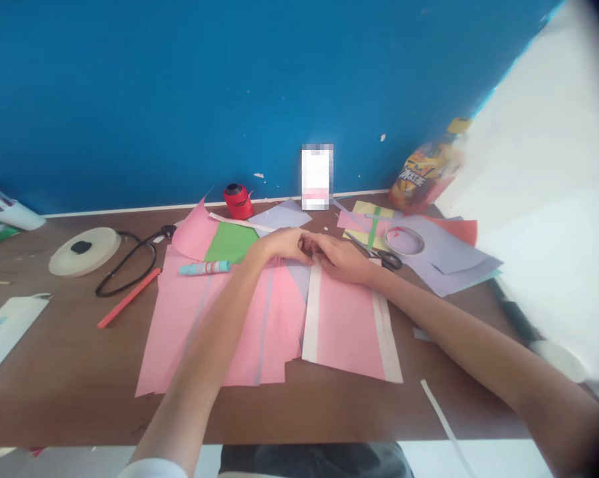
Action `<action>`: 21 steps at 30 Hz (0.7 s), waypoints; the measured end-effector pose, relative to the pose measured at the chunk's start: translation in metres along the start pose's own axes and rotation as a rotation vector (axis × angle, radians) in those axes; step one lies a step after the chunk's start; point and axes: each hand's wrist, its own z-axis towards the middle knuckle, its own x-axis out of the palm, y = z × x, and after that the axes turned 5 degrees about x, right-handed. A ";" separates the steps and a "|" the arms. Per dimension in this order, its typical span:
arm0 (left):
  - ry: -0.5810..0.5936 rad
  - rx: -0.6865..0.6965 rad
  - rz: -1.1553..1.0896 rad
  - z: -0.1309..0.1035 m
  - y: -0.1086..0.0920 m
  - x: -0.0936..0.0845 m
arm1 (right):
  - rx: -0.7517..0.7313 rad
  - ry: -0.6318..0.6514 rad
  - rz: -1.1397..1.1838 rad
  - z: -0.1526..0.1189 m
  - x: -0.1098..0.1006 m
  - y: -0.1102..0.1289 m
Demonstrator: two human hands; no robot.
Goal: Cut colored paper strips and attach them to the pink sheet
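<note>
My left hand (287, 244) and my right hand (340, 256) meet at the top left corner of a pink paper sheet (349, 318) with white strips along both sides. The fingers of both hands are closed and bent together there; whatever is between them is hidden. Part of my right hand lies over the sheet's top edge. Beneath my left forearm spread larger pink papers (180, 332) with thin bluish lines. On these rests a light blue glue stick (204, 267), beside a green paper piece (230, 243).
Scissors (390, 259) and a tape roll (404, 241) lie right of my hands, near purple paper (459, 255). A phone (316, 176) leans on the blue wall. Further out are a drink bottle (424, 169), red container (238, 202), black cable (125, 289) and red strip (129, 298).
</note>
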 end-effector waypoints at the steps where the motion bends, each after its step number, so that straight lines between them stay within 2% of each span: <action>1: 0.000 0.006 -0.013 0.000 0.000 0.000 | 0.007 0.003 -0.005 0.000 0.000 0.000; 16: -0.021 -0.056 0.016 -0.002 -0.004 -0.001 | -0.021 0.017 -0.049 -0.001 0.003 -0.004; 21: -0.023 -0.048 -0.049 -0.002 -0.006 0.000 | 0.003 0.015 0.004 -0.001 0.001 -0.002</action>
